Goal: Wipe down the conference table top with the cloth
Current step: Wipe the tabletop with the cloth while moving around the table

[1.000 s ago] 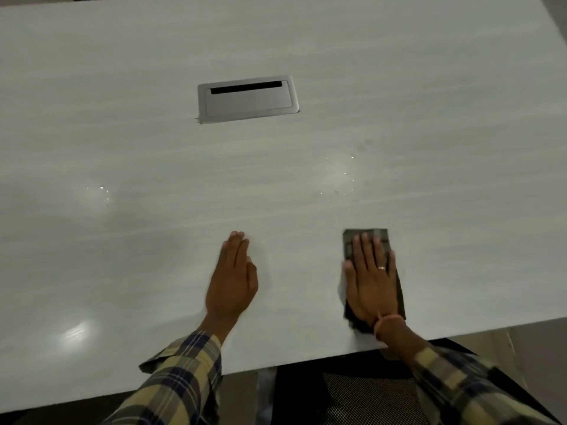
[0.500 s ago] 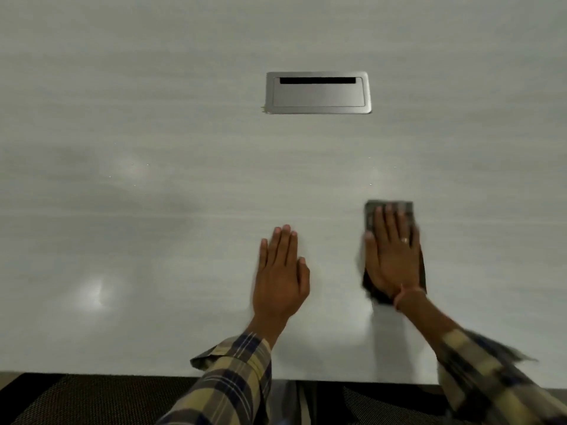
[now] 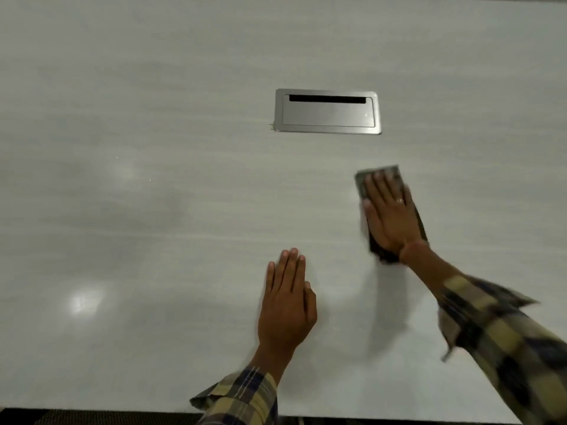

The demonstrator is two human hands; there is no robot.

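here the pale desk (image 3: pixel 129 228) runs bare far to the left. the left hand (image 3: pixel 285 305) lies flat near its near edge, fingers released. farther right, the right hand (image 3: pixel 391 219) presses the dark cloth (image 3: pixel 362 182) flat, fingers straight, just near of the metal cable hatch (image 3: pixel 328 116).

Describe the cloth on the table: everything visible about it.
The cloth is a dark grey, folded rectangular pad, apparently soft fabric, lying flat on the pale table top, its long side running away from the person and slightly tilted. The right hand presses on it with straight fingers, covering most of it; only the far end, a strip along its right edge and a near corner by the wrist show. It lies nearer than, and right of, the metal cable hatch, not touching it.
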